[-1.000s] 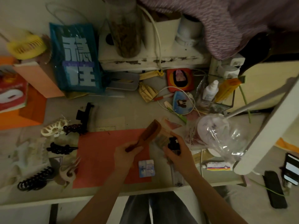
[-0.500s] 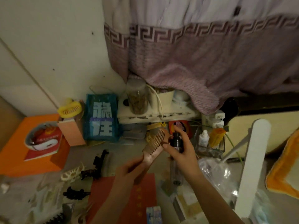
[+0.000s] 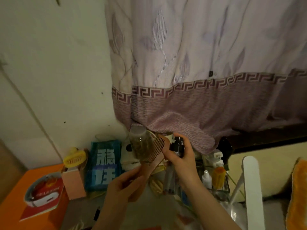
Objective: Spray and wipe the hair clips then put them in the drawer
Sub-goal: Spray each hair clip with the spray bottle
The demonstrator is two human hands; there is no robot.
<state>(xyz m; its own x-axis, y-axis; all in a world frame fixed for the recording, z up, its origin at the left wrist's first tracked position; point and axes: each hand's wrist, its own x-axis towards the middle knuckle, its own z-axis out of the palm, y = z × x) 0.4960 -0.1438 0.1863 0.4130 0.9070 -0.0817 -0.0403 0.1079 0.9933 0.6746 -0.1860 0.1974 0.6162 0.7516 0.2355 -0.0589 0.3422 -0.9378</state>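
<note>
The comb point(image 3: 155, 152) was up in the air at lower centre of the frame, teeth pointing up-left, w/ its handle pinched in the fingers of the left hand point(image 3: 126, 185). Just right of it the right hand point(image 3: 180, 161) was wrapped round the spray bottle point(image 3: 177, 146), one finger on top of the dark cap, nozzle facing the teeth & very near them. So the step looked like spraying, wiping not yet done. No hair clips or drawer showed in the frame.

Next move prob. needs a press on the cap w/ the comb held steady, then a cloth to rub it.

Behind the comb stood a clear jar point(image 3: 141, 145) w/ brown bits inside, can't tell what they were. At lower right a clear tray point(image 3: 216, 190) held a small white bottle point(image 3: 206, 179) & an orange bottle point(image 3: 219, 177). Lower left had a blue bag point(image 3: 103, 165) w/ white letters, a pink box point(image 3: 74, 185) w/ a yellow fan point(image 3: 75, 159) above it, & an orange box point(image 3: 20, 193). A purple curtain point(image 3: 199, 80) hung over the top of the tabletop point(image 3: 159, 213).
</note>
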